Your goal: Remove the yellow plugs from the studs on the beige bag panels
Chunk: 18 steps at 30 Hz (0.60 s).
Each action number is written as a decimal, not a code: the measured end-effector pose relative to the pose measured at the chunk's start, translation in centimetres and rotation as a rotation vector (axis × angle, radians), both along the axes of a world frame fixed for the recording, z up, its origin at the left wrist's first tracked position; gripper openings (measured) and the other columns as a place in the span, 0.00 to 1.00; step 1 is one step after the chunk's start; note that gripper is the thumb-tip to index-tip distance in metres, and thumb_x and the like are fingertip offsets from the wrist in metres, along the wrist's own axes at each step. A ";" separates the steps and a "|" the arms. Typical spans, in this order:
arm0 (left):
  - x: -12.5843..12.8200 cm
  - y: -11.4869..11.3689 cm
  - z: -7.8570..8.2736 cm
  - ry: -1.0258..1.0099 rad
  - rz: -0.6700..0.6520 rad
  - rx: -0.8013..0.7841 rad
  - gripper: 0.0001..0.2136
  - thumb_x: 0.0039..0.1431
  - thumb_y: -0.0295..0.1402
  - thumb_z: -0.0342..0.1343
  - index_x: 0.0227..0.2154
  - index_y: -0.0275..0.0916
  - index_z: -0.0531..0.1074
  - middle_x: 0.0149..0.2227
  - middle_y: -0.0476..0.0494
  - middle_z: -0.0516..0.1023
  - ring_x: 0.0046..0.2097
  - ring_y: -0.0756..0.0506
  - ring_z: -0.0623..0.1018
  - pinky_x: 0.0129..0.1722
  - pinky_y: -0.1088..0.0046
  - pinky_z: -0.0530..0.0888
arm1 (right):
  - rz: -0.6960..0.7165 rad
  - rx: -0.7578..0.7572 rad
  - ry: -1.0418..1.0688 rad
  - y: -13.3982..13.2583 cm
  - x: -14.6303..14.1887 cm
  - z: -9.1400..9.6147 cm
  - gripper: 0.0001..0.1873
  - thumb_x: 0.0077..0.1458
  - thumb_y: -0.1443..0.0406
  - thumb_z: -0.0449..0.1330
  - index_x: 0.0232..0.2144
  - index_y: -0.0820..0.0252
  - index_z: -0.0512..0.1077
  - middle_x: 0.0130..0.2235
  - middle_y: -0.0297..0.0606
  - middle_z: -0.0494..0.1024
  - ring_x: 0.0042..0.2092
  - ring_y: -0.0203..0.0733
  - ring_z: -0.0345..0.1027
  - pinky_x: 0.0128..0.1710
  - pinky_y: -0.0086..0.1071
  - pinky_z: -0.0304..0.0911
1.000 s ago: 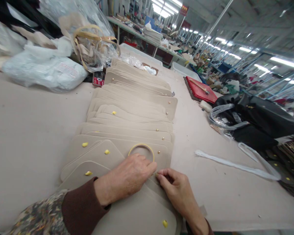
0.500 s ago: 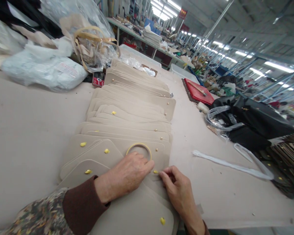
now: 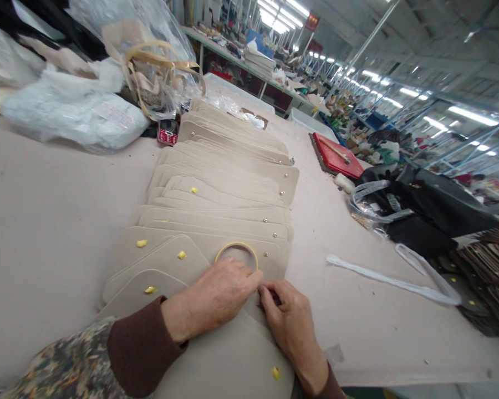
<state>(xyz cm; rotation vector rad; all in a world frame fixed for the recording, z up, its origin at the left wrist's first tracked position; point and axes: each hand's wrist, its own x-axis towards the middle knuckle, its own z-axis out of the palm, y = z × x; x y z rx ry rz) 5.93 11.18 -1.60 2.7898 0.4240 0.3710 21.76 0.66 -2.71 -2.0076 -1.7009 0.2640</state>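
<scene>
Beige flat panels (image 3: 216, 221) with rounded corners lie overlapped in a long row. Some carry small metal studs (image 3: 266, 254); others have bits of yellow tape (image 3: 182, 255) stuck on them. My left hand (image 3: 216, 293) is closed on a roll of yellow tape (image 3: 237, 244), whose upper rim shows above the knuckles. Close beside its thumb, my right hand (image 3: 289, 316) pinches thumb and forefinger together low over the panels. What those fingertips hold, if anything, is hidden. Another yellow tape bit (image 3: 276, 373) sits on the nearest panel, below my right hand.
Plastic-wrapped bundles (image 3: 75, 111) stand at the left back, beside a small red device (image 3: 167, 133). To the right are a red pad (image 3: 336, 155), black bags (image 3: 424, 205), a white strap (image 3: 382, 277) and a stack of dark panels (image 3: 478, 282).
My right hand has shifted left, up to my left thumb. The yellow bit that showed at its fingertips is now out of sight. My left hand has barely moved.
</scene>
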 end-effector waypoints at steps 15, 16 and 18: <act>-1.0 0.5 -0.1 -0.302 0.001 -0.110 0.19 0.69 0.30 0.45 0.60 0.37 0.52 0.39 0.44 0.80 0.38 0.46 0.80 0.34 0.72 0.76 | 0.161 0.273 0.265 0.6 0.4 2.6 0.13 0.59 0.71 0.56 0.45 0.59 0.72 0.37 0.39 0.78 0.36 0.38 0.72 0.36 0.29 0.68; -1.0 0.5 -0.1 -0.289 0.014 -0.113 0.18 0.69 0.30 0.45 0.59 0.37 0.53 0.37 0.45 0.80 0.36 0.46 0.80 0.32 0.72 0.76 | 0.198 0.314 0.233 0.9 0.2 2.6 0.13 0.59 0.72 0.55 0.46 0.60 0.71 0.38 0.40 0.78 0.38 0.39 0.72 0.38 0.30 0.68; -1.0 0.4 -0.1 -0.270 0.013 -0.129 0.16 0.69 0.31 0.45 0.58 0.37 0.54 0.36 0.45 0.79 0.35 0.45 0.80 0.31 0.72 0.75 | 0.254 0.351 0.160 1.3 -0.1 2.4 0.12 0.59 0.74 0.54 0.43 0.59 0.72 0.38 0.41 0.78 0.39 0.40 0.72 0.40 0.31 0.68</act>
